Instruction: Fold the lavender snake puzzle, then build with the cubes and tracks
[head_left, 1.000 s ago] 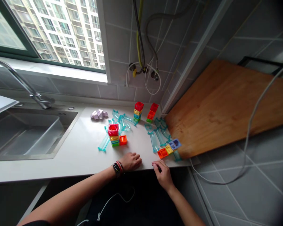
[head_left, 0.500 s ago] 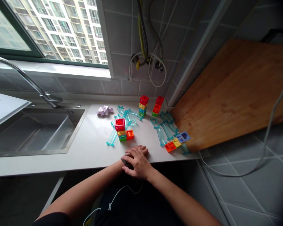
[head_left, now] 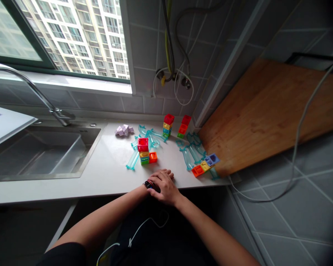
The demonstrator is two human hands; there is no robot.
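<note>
My left hand (head_left: 168, 173) rests at the counter's front edge, a smartwatch (head_left: 148, 184) on its wrist. Across its back lies my right hand (head_left: 165, 186), fingers flat, covering much of it. Neither hand appears to hold anything. Just beyond them stands a stack of toy blocks (head_left: 143, 145), red on top, with an orange block (head_left: 153, 157) beside its base. Clear teal track pieces (head_left: 133, 159) lie around that stack. To the right, a joined row of orange, yellow and purple blocks (head_left: 205, 166) leans on more teal track pieces (head_left: 188, 157).
Two further block stacks, one multicoloured (head_left: 167, 126) and one red-topped (head_left: 184, 127), stand near the back wall. Lilac faceted pieces (head_left: 124, 130) lie left of them. A sink (head_left: 93, 147) is at the left; a large wooden board (head_left: 255, 122) leans at the right, with a white cable (head_left: 294, 159).
The camera view has shifted slightly. My right hand still lies over the left, and the watch face now shows more plainly. The blocks and track pieces have stayed in place.
</note>
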